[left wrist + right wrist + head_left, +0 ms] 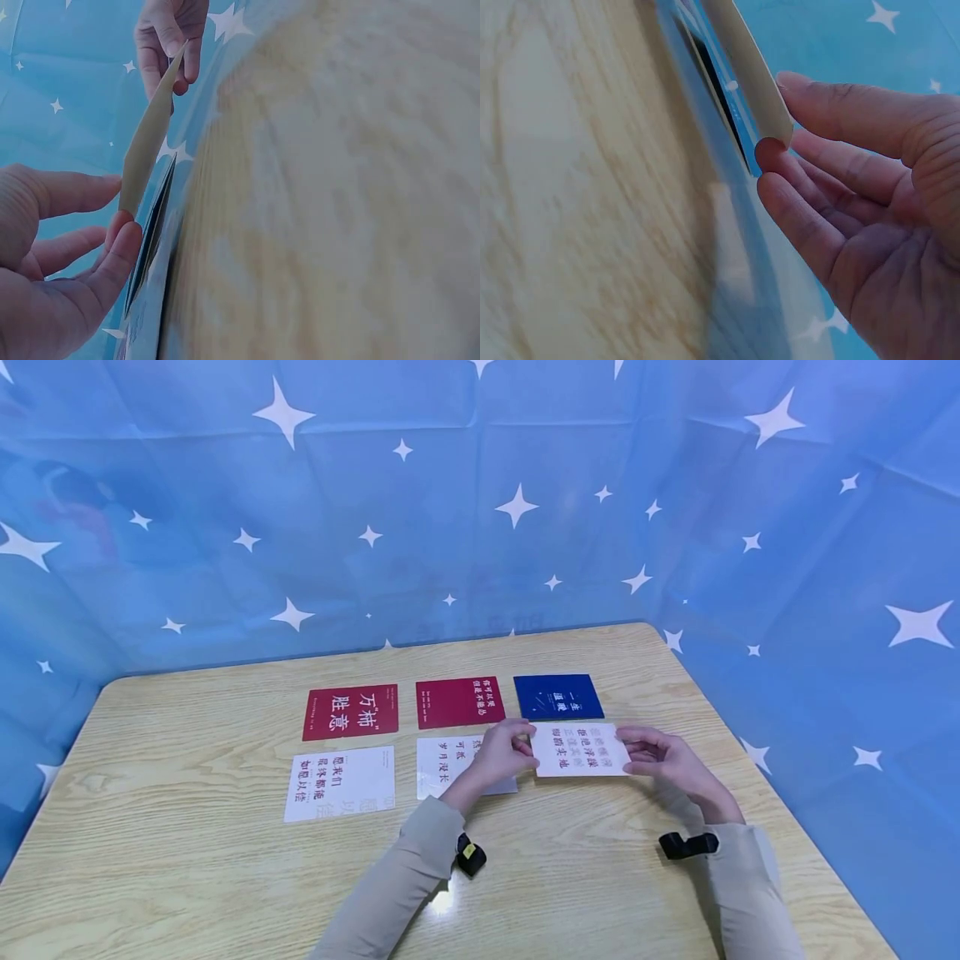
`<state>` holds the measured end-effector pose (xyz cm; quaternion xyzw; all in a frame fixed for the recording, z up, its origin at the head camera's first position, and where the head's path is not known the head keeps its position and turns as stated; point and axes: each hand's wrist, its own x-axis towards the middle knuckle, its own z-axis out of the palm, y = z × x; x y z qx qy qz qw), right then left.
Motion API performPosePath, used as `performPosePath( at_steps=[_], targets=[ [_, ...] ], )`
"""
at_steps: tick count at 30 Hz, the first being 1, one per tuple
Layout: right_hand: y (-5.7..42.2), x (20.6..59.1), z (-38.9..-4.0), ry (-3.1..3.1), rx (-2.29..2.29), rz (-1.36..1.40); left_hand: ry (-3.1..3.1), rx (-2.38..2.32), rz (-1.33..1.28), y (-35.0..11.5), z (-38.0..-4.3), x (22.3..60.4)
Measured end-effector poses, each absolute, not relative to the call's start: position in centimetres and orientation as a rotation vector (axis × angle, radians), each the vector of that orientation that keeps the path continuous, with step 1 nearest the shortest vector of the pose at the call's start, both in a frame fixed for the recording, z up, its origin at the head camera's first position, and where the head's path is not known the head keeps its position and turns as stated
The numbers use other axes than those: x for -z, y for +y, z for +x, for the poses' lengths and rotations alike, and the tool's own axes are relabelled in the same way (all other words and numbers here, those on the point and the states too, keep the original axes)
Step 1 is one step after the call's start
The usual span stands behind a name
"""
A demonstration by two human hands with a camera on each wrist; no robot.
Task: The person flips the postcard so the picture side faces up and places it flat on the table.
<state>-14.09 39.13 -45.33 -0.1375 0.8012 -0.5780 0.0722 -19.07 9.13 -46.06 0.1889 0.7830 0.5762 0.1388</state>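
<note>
Between my two hands a white card with printed characters is held above the table, just in front of a dark blue card. My left hand pinches its left edge between thumb and fingers. At the opposite edge my right hand pinches it the same way. From the left wrist view the held card appears nearly edge-on, its plain back showing. The right wrist view shows that card between thumb and fingertips, off the table. Beneath my left hand lies another white card, partly covered.
Two red cards lie in the back row, left of the blue one. A white card lies at the front left. The wooden table meets a blue star-patterned cloth behind and at the right.
</note>
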Motion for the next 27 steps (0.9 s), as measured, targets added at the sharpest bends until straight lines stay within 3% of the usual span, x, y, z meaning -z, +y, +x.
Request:
performPosePath(
  at_steps=[27],
  targets=[
    [38.1, 44.6, -14.8, 2.626, 1.340, -0.272, 2.416, -1.397, 0.679, 9.1, -19.4, 45.6]
  ],
)
